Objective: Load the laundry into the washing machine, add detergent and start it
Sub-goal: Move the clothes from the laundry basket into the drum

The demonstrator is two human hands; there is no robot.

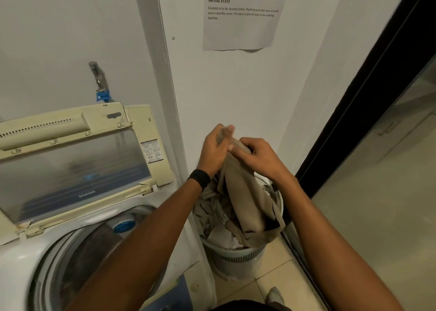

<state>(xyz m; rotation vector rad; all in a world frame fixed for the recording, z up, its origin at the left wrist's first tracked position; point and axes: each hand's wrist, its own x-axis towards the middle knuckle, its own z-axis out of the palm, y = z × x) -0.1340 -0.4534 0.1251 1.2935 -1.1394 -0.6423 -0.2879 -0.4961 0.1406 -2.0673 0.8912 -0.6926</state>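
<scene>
Loading step: your L hand (215, 145) + R hand (262, 157) both clenched on beige garment (247, 199), above basket (236, 261). Next: swing it left of basket into open washer drum (82, 251).

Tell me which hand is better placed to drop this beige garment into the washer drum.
Probably left. The left hand and right hand both hold the beige garment over the basket, but the open drum lies on the left hand's side.

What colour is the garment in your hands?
Plain beige, no pattern; the garment shows best in the head view.
</scene>
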